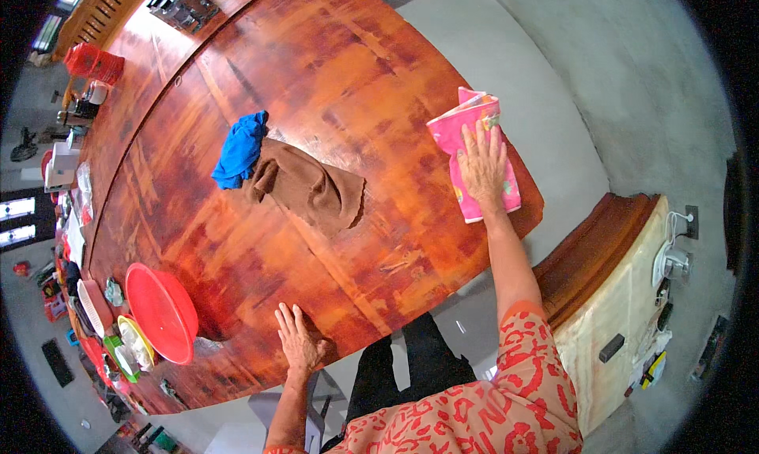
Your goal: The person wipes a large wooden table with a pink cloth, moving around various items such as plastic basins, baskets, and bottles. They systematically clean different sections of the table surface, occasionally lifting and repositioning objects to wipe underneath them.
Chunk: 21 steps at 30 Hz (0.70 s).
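Right hand [484, 169] lies open, seemingly pressing the pink cloth [453, 136] flat, while the open left hand [300, 344] rests on the table [403, 248], likely for balance!

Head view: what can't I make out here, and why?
In the head view:
1. The palms of the right hand and left hand: turned away, hidden by the backs of the hands.
2. Part of the pink cloth: covered by the right hand.
3. The tabletop under the brown cloth: covered by that cloth.
4. The dark containers at the top: contents too small to tell.
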Tool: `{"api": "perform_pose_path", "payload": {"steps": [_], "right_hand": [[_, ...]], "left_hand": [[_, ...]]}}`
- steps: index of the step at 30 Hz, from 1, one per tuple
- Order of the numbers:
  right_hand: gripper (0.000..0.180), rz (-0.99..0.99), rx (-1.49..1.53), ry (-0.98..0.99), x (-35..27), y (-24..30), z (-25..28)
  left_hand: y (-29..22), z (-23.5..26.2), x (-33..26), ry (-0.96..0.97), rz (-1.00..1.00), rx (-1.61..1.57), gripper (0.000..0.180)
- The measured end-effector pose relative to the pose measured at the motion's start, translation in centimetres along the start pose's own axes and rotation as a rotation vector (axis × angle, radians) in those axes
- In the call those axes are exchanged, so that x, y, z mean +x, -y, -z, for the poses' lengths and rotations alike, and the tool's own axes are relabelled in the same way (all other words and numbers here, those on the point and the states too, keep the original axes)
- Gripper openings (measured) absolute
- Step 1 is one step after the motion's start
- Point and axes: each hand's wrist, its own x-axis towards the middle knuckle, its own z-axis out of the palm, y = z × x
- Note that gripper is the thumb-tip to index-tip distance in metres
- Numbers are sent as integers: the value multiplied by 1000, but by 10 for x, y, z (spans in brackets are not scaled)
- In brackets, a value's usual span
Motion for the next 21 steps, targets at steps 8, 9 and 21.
{"api": "perform_pose_path", "payload": {"steps": [8,9,21], "right_hand": [[64,37,42,67,-112,46,33],[65,35,54,59,-129,55,37],[76,-35,127,55,-154,81,44]], "left_hand": [[8,-8,0,-32,-69,12,108],[8,-7,0,-19,-62,4,108],[-1,-12,20,-267,-101,-248,89]]}}
